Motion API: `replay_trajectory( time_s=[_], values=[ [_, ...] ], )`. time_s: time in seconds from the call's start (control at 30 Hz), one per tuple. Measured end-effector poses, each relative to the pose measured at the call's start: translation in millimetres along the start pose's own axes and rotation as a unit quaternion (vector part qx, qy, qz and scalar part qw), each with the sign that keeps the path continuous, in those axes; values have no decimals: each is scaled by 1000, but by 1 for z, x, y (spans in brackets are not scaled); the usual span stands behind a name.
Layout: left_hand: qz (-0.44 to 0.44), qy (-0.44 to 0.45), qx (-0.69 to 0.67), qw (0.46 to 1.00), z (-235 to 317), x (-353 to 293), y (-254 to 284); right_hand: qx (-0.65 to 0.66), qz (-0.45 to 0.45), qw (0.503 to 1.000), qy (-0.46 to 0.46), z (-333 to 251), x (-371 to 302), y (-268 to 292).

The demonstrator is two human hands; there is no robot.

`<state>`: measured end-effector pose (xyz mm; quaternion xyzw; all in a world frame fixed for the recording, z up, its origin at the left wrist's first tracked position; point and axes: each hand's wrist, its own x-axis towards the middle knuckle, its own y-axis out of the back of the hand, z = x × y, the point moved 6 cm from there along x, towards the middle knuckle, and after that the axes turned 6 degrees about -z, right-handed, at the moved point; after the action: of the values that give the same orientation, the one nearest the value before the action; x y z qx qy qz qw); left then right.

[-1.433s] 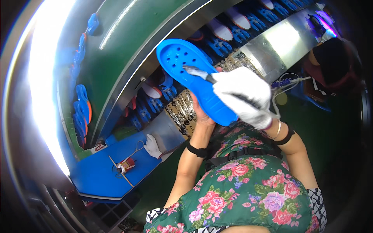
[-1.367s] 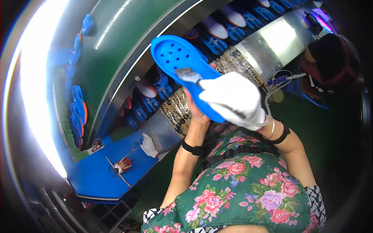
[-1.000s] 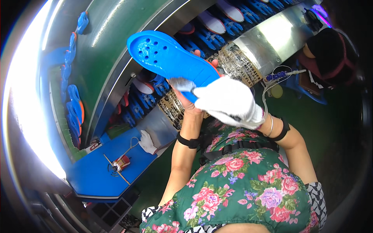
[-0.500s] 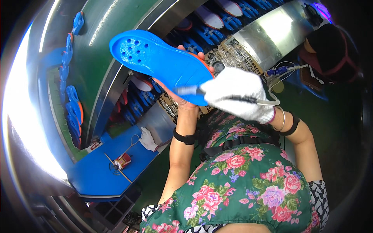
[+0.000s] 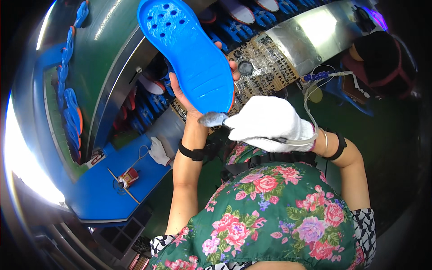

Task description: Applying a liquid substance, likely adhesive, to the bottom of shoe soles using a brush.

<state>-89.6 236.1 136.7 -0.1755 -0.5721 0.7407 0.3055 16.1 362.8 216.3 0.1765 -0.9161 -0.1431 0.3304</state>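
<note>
One bare left hand [image 5: 188, 101] grips one blue shoe sole [image 5: 198, 67], palm beneath and fingers curled over both edges, holding it tilted above the workbench's edge. At least eight small holes show toward the sole's far end, and its surface has a wet shine. The right hand [image 5: 270, 123], in one white glove, is closed around one brush [image 5: 212, 119], its bristles at the sole's near end; whether they touch cannot be told. Two black bands circle the forearms, one on each [image 5: 191, 153], and one bracelet [image 5: 326, 143] sits by the right glove's cuff. Behind the sole, one round black lid [image 5: 245, 68] lies on taped cardboard [image 5: 281, 65]. At left, one spare white glove [image 5: 158, 152], one red container [image 5: 129, 177] and one thin stick [image 5: 131, 194] rest on a blue table [image 5: 96, 193]. Beyond, at least four blue soles [image 5: 72, 108] line a green surface [image 5: 108, 58].
</note>
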Motion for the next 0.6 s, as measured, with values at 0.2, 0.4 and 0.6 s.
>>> replay_trajectory(
  time_s=[0.2, 0.4, 0.6],
  values=[
    [-13, 66, -28, 997, -6, -7, -1, 20, 57, 996, -70, 18, 5, 13],
    [-2, 120, 89, 989, -4, -6, 1, 106, -13, 992, -68, 0, -9, 0],
    [1, 136, 118, 984, -2, -12, 1, -19, 36, 997, -69, 11, -3, 16]
  ],
)
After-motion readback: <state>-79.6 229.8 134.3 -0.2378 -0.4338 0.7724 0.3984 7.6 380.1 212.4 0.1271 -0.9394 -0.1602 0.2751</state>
